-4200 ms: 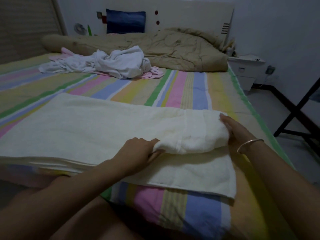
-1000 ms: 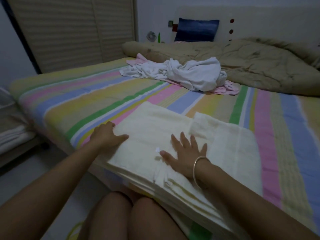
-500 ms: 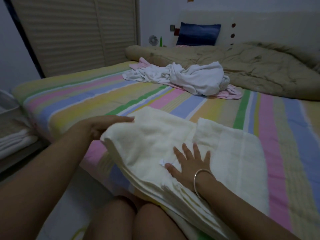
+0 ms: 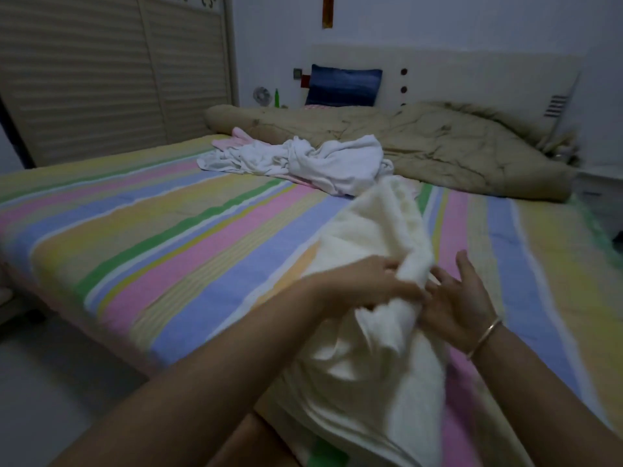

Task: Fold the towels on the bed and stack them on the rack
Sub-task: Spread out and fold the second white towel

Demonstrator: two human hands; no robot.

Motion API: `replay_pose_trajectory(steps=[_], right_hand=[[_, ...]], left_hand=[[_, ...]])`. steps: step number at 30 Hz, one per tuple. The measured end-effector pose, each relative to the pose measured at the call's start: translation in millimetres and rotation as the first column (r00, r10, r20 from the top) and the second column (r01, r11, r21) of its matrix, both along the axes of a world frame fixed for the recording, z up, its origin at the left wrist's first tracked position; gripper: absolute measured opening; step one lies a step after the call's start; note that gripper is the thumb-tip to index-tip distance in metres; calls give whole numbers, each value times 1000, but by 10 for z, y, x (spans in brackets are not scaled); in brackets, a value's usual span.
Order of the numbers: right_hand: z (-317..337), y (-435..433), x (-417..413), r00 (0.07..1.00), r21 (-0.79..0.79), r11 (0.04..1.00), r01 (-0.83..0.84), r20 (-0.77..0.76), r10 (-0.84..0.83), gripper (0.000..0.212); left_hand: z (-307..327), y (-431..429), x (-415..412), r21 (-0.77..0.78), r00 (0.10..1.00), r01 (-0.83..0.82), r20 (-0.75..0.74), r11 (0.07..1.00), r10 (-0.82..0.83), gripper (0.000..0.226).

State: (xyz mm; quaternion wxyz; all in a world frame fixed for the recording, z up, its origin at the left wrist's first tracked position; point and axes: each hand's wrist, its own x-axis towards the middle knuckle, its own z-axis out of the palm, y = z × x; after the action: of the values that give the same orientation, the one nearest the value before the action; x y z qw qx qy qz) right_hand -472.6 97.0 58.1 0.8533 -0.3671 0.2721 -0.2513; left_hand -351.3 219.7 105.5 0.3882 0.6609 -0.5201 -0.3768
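Observation:
A cream towel (image 4: 374, 237) lies folded over on the striped bed (image 4: 168, 237) near its front edge. My left hand (image 4: 367, 286) grips a raised fold of that towel and has carried it across to the right. My right hand (image 4: 455, 298), with a bangle at the wrist, sits just right of the fold with fingers spread and straight, touching the cloth. A crumpled pile of white and pink towels (image 4: 313, 161) lies farther back on the bed. The rack is not in view.
A tan quilt (image 4: 438, 146) is bunched along the head of the bed under a blue pillow (image 4: 344, 85). Slatted wardrobe doors (image 4: 101, 69) stand at the left. Bare floor (image 4: 50, 382) shows at the lower left beside the bed.
My left hand has lifted the towel's left end and swung it over to the right, onto the rest of the towel. My right hand has shifted right, off the flat towel.

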Motion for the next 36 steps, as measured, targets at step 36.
replay_pose_trajectory(steps=[36], right_hand=[[-438,-658,609,303,-485,157,-860,-734,-608,81]], left_hand=[[-1027,352,130,-48,549,-173,825,984,137,73]])
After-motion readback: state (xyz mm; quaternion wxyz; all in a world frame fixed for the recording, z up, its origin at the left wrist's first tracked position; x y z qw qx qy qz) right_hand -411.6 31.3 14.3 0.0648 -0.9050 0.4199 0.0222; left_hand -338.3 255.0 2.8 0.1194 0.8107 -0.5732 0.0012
